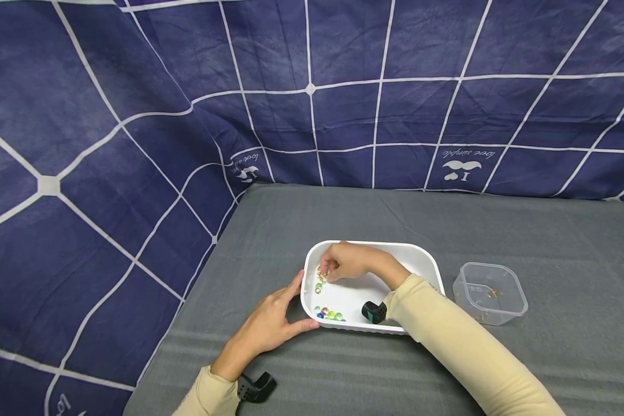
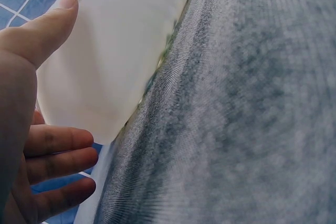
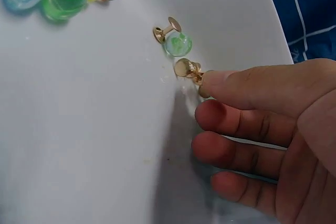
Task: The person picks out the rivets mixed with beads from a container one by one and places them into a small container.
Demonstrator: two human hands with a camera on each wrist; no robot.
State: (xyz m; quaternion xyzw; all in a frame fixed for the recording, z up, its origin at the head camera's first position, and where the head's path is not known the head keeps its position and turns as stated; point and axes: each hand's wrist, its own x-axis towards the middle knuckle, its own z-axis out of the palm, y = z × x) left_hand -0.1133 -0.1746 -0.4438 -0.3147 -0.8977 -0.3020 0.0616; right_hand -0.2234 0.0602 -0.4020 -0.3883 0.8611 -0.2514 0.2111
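A white tray (image 1: pixel 351 297) stands on the grey cloth. My left hand (image 1: pixel 267 320) spreads around its left end, thumb along the near side and fingertips at the left wall, fingers fairly straight. Inside the tray, at the left end, my right hand (image 1: pixel 352 260) pinches at a small gold rivet (image 3: pixel 202 80), its thumb tip on it; the index finger is mostly hidden behind the thumb. Touching or close by lie more gold rivets (image 3: pixel 184 67) and a green-swirled marble (image 3: pixel 178 44). Several coloured glass marbles (image 1: pixel 331 315) cluster in the tray's near left corner.
Right of the tray stands a clear plastic container (image 1: pixel 470 300) with a few gold pieces (image 1: pixel 493 293) inside. Blue cloth (image 1: pixel 343 115) with white lines hangs behind and at the left. My right forearm crosses the tray's near right rim.
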